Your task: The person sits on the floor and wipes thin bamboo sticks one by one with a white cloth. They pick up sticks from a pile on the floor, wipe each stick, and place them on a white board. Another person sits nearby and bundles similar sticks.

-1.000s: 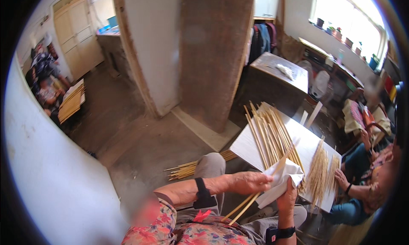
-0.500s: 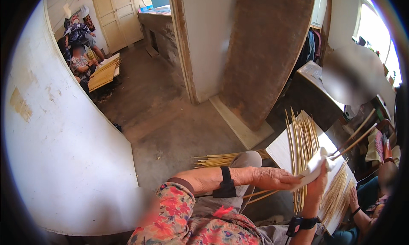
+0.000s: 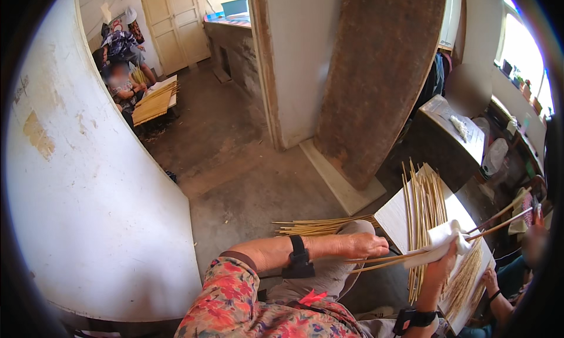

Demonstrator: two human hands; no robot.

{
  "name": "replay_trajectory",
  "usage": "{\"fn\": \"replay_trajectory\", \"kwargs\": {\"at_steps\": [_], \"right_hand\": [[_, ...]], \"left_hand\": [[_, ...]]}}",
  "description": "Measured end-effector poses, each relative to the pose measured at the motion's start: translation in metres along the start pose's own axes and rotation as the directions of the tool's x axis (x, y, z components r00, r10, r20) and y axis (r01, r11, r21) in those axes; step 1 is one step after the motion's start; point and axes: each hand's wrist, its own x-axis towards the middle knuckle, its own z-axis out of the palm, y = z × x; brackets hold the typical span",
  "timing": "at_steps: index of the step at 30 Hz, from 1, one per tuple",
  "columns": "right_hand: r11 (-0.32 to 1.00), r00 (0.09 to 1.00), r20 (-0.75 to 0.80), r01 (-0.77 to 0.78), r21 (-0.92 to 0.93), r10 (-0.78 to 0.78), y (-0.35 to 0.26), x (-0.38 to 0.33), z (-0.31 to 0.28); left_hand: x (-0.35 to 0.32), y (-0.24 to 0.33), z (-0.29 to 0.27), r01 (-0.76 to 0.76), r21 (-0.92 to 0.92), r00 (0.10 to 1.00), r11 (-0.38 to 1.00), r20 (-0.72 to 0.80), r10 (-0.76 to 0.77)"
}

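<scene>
White cloth (image 3: 442,234) folded around two thin stalks (image 3: 500,224), right grip (image 3: 445,260) closed on it over the worktop (image 3: 392,216). Left grip (image 3: 365,244) has slipped off the cloth toward the knee, so the right alone holds it; left's hold unclear. Stalks' long axis slants from lap up rightward.

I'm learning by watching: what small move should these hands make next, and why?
Perhaps steady the near ends of the two long stalks with the left hand. The right hand grips the white cloth against them, they stick out on both sides of it, and the left hand is close to those ends, though whether it touches them is unclear.
</scene>
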Motion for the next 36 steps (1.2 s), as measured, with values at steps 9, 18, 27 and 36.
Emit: {"fn": "replay_trajectory", "kwargs": {"at_steps": [9,18,27,36], "right_hand": [[0.875,0.989,0.058,0.146,-0.461,-0.134,0.016,-0.043,0.007],[0.993,0.993,0.045,-0.114,0.037,0.112,0.027,-0.038,-0.069],[0.945,0.95,0.186,-0.281,0.167,0.25,0.035,-0.066,-0.05],[0.879,0.874,0.261,-0.455,0.147,0.409,0.064,-0.091,-0.026]], "left_hand": [[0.021,0.042,0.029,0.423,-0.251,0.905,0.871,0.081,-0.417],[0.021,0.069,0.004,0.528,-0.599,0.806,0.602,0.129,-0.578],[0.033,0.053,0.018,0.601,-0.749,0.75,0.279,0.407,-0.522],[0.029,0.064,0.034,0.628,-0.611,0.772,0.482,0.407,-0.489]]}}
